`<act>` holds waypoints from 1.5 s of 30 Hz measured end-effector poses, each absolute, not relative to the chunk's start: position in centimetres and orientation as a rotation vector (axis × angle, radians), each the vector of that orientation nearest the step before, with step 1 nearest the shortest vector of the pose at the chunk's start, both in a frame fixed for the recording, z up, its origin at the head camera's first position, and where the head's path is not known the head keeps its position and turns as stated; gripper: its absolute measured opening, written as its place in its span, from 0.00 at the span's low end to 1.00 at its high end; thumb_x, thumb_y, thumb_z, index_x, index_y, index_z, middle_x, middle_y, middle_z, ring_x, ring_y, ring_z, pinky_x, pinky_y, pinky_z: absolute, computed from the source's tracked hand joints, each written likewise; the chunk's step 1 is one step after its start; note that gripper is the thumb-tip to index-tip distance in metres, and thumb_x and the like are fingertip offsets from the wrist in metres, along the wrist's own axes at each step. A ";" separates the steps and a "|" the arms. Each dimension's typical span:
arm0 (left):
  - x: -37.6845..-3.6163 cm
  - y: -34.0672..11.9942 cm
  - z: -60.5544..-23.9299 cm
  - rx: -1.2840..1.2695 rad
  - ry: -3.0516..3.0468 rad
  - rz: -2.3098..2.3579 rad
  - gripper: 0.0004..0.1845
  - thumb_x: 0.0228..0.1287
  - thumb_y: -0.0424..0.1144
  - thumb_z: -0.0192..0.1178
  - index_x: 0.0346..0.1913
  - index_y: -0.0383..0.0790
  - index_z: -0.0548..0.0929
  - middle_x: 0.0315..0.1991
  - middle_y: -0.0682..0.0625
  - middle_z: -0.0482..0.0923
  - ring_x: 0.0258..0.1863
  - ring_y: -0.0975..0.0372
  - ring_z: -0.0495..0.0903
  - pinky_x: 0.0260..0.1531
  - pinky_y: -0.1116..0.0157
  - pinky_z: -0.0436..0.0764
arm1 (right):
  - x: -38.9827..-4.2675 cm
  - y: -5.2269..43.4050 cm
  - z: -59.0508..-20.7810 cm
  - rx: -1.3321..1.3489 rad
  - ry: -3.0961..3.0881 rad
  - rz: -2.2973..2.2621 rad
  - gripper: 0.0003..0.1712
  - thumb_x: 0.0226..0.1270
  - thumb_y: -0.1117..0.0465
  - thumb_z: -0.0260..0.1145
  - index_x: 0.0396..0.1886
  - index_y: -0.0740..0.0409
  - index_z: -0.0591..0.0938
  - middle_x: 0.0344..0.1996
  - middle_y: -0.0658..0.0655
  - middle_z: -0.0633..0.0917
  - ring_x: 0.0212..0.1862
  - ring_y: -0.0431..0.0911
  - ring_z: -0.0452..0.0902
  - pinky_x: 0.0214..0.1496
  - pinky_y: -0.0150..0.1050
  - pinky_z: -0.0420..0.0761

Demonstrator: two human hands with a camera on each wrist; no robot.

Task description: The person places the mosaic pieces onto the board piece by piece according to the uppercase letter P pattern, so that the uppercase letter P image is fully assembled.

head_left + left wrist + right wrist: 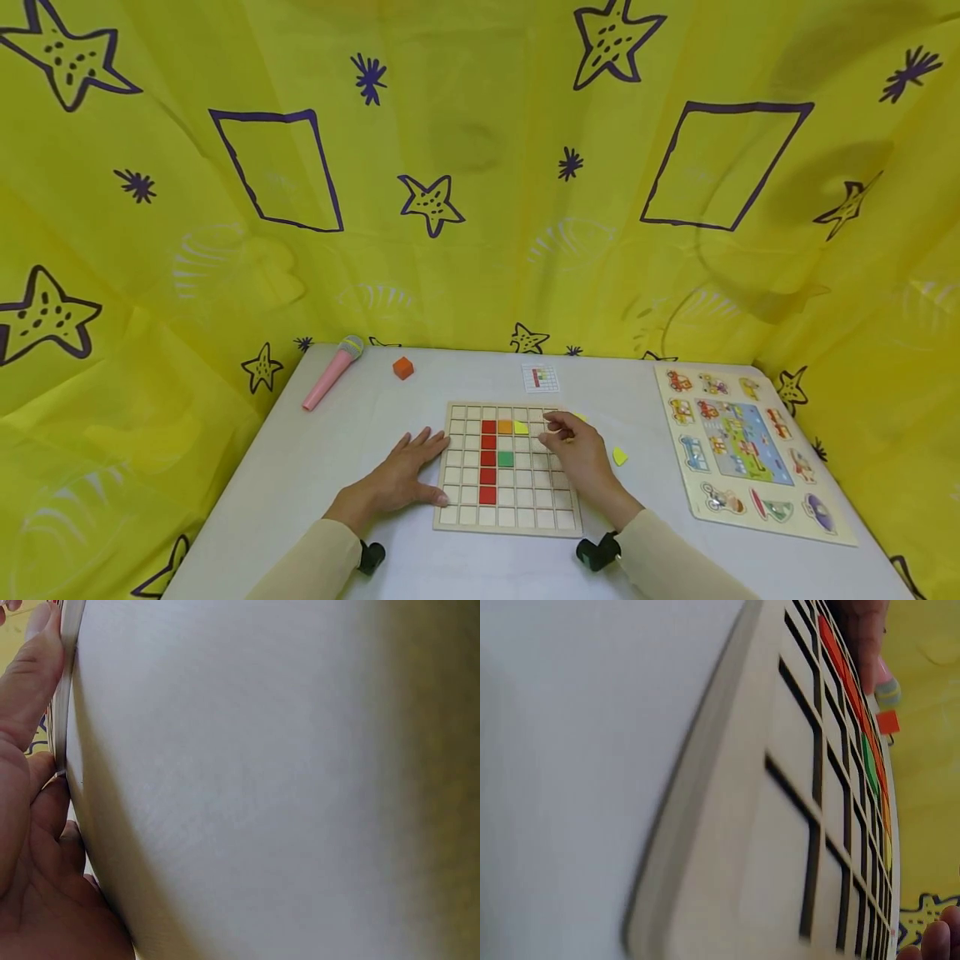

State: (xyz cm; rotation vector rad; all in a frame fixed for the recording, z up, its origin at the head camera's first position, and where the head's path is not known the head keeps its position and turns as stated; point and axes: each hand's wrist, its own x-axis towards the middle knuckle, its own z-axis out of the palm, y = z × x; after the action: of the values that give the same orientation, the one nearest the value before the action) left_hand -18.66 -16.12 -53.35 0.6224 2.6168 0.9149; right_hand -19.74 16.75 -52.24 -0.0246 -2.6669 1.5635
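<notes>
A wooden grid board (510, 467) lay low in the middle of the frame on the white worktop (360, 433). A column of red tiles (488, 460) filled part of it, with an orange tile (505, 427) and a yellow tile (521, 427) beside the top red one and a green tile (506, 458) further down.

The left hand (408, 479) lay flat and released, fingers spread, against the board's left edge; in the left wrist view its fingers (34, 682) pressed along that edge. The right hand (573, 450) rested over the board's upper right part, its fingertips drawn together near the yellow tile; whether they pinched anything could not be told.

Just right of that hand lay two loose yellow pieces (619, 456). Above the board sat a small pattern card (541, 378). An orange cube (402, 367) and a pink toy microphone (332, 373) lay toward the upper left of the worktop. A vehicle peg puzzle (742, 450) occupied the right side. A yellow cloth backdrop (480, 183) with drawn stars and squares filled the upper frame.
</notes>
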 end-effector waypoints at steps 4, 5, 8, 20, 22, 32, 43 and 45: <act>-18.6 -16.1 -53.4 0.604 2.613 0.920 0.55 0.55 0.54 0.79 0.82 0.40 0.64 0.84 0.43 0.58 0.86 0.43 0.46 0.84 0.38 0.42 | -19.9 18.9 -51.8 -0.061 -2.682 1.496 0.22 0.72 0.63 0.72 0.64 0.59 0.83 0.51 0.58 0.86 0.50 0.49 0.79 0.45 0.30 0.81; -18.6 -16.0 -53.4 0.599 2.611 0.921 0.55 0.54 0.54 0.79 0.82 0.40 0.64 0.84 0.43 0.58 0.86 0.43 0.46 0.84 0.38 0.42 | -19.9 19.6 -51.8 -0.070 -2.685 1.478 0.23 0.72 0.62 0.72 0.64 0.59 0.83 0.52 0.59 0.86 0.50 0.49 0.80 0.45 0.31 0.81; -18.6 -16.0 -53.3 0.591 2.611 0.919 0.55 0.54 0.54 0.79 0.82 0.40 0.64 0.84 0.44 0.58 0.86 0.44 0.46 0.84 0.38 0.42 | -20.0 21.5 -51.6 -0.104 -2.689 1.432 0.24 0.72 0.61 0.72 0.66 0.59 0.82 0.54 0.60 0.86 0.52 0.50 0.81 0.46 0.31 0.81; -18.3 -15.9 -53.1 0.563 2.607 0.925 0.55 0.53 0.54 0.80 0.82 0.41 0.64 0.84 0.45 0.59 0.86 0.43 0.46 0.83 0.36 0.44 | -18.4 27.0 -52.9 -0.147 -2.802 1.293 0.29 0.72 0.60 0.71 0.70 0.62 0.77 0.60 0.66 0.83 0.58 0.56 0.77 0.56 0.43 0.78; -18.2 -15.9 -53.1 0.555 2.608 0.918 0.56 0.53 0.54 0.80 0.82 0.42 0.64 0.84 0.45 0.58 0.86 0.43 0.46 0.83 0.36 0.44 | -18.2 27.2 -53.2 -0.143 -2.830 1.278 0.30 0.71 0.61 0.72 0.70 0.63 0.77 0.60 0.66 0.83 0.58 0.56 0.77 0.56 0.45 0.78; -18.0 -15.8 -52.9 0.538 2.608 0.932 0.55 0.53 0.53 0.80 0.82 0.42 0.65 0.84 0.45 0.59 0.85 0.41 0.46 0.82 0.34 0.46 | -18.0 27.3 -53.6 -0.019 -2.907 1.188 0.23 0.66 0.73 0.68 0.62 0.64 0.83 0.52 0.61 0.90 0.57 0.59 0.83 0.61 0.56 0.81; -18.2 -15.9 -52.8 0.551 2.611 0.930 0.55 0.53 0.54 0.80 0.82 0.43 0.64 0.84 0.46 0.58 0.86 0.41 0.45 0.82 0.34 0.45 | -17.6 27.9 -53.2 -0.104 -2.907 1.090 0.24 0.68 0.64 0.70 0.62 0.67 0.82 0.50 0.66 0.85 0.48 0.54 0.81 0.48 0.45 0.80; -18.2 -15.9 -52.7 0.543 2.613 0.929 0.55 0.53 0.54 0.80 0.82 0.43 0.65 0.84 0.46 0.58 0.86 0.42 0.45 0.82 0.35 0.45 | -17.7 27.9 -53.2 -0.106 -2.922 1.050 0.23 0.68 0.61 0.72 0.59 0.68 0.84 0.47 0.66 0.86 0.45 0.53 0.81 0.45 0.43 0.80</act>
State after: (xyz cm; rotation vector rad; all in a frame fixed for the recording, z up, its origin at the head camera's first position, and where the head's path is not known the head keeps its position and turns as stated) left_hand -18.19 -15.89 -52.74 0.5432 2.6132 0.9292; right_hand -17.67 27.90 -53.21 -0.1062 -2.9217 1.0504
